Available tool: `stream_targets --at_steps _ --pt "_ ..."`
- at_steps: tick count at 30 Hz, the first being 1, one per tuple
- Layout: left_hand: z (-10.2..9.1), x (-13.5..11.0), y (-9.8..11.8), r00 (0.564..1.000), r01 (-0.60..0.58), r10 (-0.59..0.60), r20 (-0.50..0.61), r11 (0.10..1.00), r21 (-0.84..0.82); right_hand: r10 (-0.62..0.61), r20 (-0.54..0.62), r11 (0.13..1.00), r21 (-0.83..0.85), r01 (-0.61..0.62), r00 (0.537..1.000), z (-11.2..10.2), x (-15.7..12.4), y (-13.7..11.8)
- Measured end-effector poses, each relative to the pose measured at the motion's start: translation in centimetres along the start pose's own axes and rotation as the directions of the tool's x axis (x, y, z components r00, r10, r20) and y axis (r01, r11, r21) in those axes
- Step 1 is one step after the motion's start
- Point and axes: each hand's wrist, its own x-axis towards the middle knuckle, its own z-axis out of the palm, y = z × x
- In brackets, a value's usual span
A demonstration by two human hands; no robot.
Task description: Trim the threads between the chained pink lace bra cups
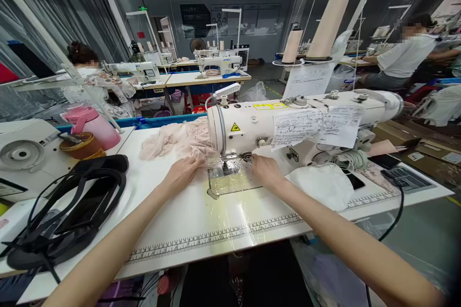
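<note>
- Sewing machine: the needle is hard to make out beneath its head.
- Pale pink fabric: bunched on the table, left of the machine head, which partly hides it.
- Left hand: fingers at the fabric's near edge; pinching or merely touching, cannot be told.
- Right hand: curled beside the metal plate, fingertips obscured; its grip cannot be determined.

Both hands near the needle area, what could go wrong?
The right hand is close to the needle area; a slip might mean a prick. The pale pink fabric by the left hand is bunched, so it might crease or feed unevenly. Papers hanging on the sewing machine could slip toward the right hand.
</note>
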Motion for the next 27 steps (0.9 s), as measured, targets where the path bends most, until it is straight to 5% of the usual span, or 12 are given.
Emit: stream_targets --at_steps 6,12,27 --pt "0.0 -2.9 0.9 0.992 0.12 -0.115 -0.06 0.988 0.093 -0.101 -0.04 0.994 0.045 0.102 0.994 0.8 -3.0 -3.2" --pt "0.7 -4.0 1.9 0.981 0.182 -0.172 -0.086 0.974 0.136 -0.165 -0.031 0.986 -0.012 0.165 0.986 2.3 -1.5 -7.3" --pt "0.9 -4.3 1.3 0.986 0.163 -0.159 -0.054 0.983 0.081 -0.202 0.008 0.977 -0.073 0.202 0.979 2.3 -0.6 -9.1"
